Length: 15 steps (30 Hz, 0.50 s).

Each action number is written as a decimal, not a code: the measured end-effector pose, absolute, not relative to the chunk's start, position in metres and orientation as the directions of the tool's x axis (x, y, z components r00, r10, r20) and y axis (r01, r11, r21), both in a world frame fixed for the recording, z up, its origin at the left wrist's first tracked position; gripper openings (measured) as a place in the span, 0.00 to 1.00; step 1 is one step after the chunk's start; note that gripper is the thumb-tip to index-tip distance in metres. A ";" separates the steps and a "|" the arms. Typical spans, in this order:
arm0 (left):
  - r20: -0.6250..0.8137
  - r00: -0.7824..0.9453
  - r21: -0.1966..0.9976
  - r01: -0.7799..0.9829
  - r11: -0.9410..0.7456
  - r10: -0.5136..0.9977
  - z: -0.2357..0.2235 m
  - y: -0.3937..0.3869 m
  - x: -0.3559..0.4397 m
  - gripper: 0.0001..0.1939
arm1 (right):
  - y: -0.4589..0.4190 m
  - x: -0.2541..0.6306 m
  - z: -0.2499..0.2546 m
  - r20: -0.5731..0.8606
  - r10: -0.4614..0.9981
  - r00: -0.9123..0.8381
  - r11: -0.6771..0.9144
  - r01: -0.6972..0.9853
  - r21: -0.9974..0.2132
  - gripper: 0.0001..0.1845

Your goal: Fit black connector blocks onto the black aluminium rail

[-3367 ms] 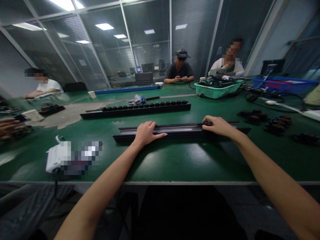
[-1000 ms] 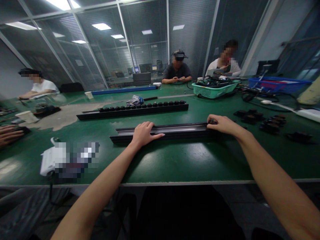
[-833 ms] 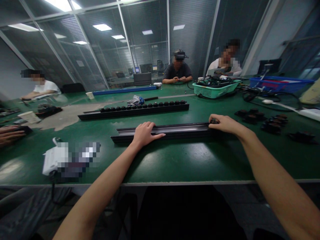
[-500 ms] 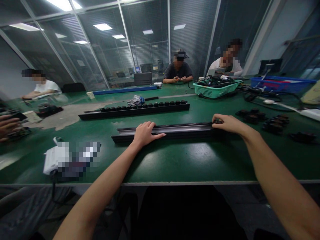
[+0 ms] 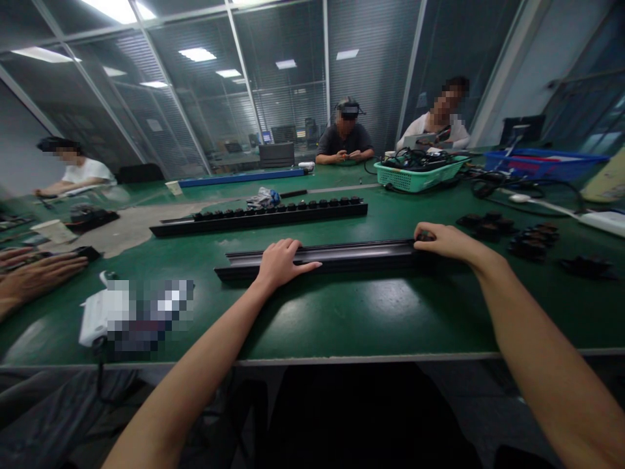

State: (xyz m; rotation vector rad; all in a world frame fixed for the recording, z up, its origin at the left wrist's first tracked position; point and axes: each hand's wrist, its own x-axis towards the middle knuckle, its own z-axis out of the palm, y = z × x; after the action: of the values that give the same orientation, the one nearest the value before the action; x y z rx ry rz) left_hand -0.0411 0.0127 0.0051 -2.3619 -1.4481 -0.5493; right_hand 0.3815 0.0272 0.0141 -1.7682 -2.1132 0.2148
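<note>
A long black metal rail (image 5: 361,252) with an open channel lies across the table in front of me. My left hand (image 5: 280,260) is closed over its left part, fingers across the top and thumb stretched along the near side. At the rail's right end my right hand (image 5: 442,242) pinches a small black part (image 5: 426,236), mostly covered by the fingers. I cannot tell how deep the part sits in the channel. Farther back lies a second black rail (image 5: 263,220) with a row of small black parts (image 5: 312,205) along it. Loose black parts (image 5: 533,241) lie in clusters to the right.
A white adapter (image 5: 100,319) and a blurred-out dark object (image 5: 156,319) lie at left. Another person's hand (image 5: 43,277) is at the left edge. Behind stand a green basket of cables (image 5: 420,177) and a blue tray (image 5: 547,166). Several people sit around the table.
My right hand has slid rightward along the rail with the small black part, reaching its right end. My left hand has stayed put. The other person's hand at left reaches farther in.
</note>
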 end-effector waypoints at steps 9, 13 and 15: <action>0.483 0.416 -0.069 0.895 -0.440 0.771 0.004 0.013 -0.042 0.36 | 0.027 0.383 0.014 0.161 0.979 -0.125 0.175 0.919 -0.353 0.15; 0.484 0.410 -0.057 0.896 -0.440 0.773 0.004 0.013 -0.042 0.36 | 0.027 0.385 0.014 0.150 0.982 -0.118 0.164 0.923 -0.349 0.14; 0.482 0.410 -0.056 0.897 -0.439 0.774 0.004 0.013 -0.043 0.36 | 0.029 0.387 0.015 0.133 0.982 -0.133 0.173 0.920 -0.352 0.14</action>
State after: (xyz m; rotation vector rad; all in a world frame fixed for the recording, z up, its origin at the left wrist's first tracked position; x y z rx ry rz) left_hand -0.0431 0.0127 0.0037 -2.3640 -1.4504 -0.5643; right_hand 0.3866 0.0292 0.0150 -1.8108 -2.1253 0.2632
